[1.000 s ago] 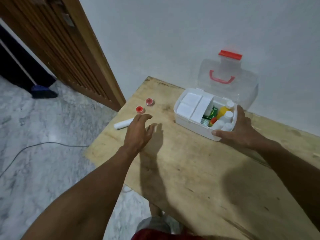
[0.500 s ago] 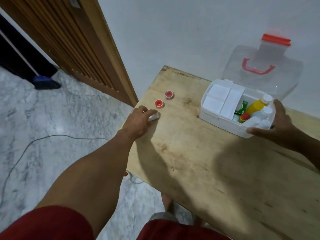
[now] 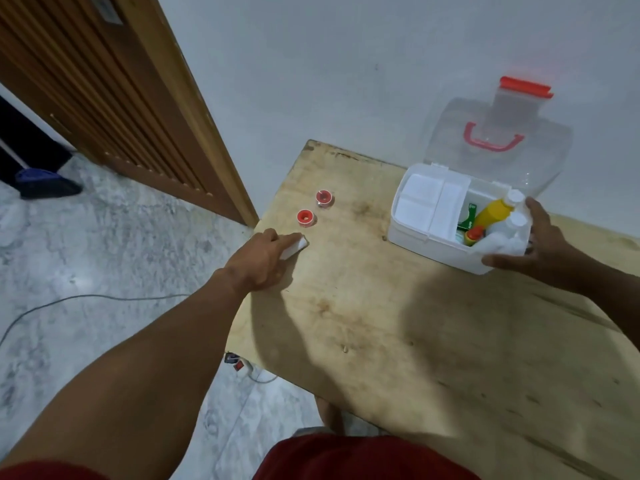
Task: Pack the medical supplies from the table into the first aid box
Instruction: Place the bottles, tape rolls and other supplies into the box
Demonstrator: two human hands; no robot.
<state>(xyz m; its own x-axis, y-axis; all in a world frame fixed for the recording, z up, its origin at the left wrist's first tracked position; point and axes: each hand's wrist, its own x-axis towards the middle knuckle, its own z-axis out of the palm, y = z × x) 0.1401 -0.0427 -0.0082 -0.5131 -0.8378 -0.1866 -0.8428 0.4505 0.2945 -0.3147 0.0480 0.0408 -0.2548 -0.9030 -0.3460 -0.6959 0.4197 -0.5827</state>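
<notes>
A: Where's the white roll (image 3: 295, 247) versus our left hand (image 3: 258, 263)?

B: Lying on the wooden table (image 3: 398, 341) near its left edge, under our left fingers. Only its right end pokes out past the knuckles. We can't tell whether the fingers are fully wrapped around it or just pressing on top.

A: Anything else loose?

B: Two small red-centred tape spools (image 3: 305, 217), just beyond that hand, close together, not touching it.

A: The box?

B: First aid box (image 3: 433, 242) sits toward the back right of the table, clear lid (image 3: 498, 147) up against the wall, red handle and red latch on the lid. White tray insert on the left half. In the right compartment we see a yellow bottle (image 3: 493, 213) tilted, white bottles (image 3: 509, 237) beside it, a small red-capped item and a green packet lower down.

A: Right hand (image 3: 540, 251)?

B: Spread around the box's near right corner, thumb on the front wall, fingers up along the right side. Touching the box, holding it steady, nothing else in it.
</notes>
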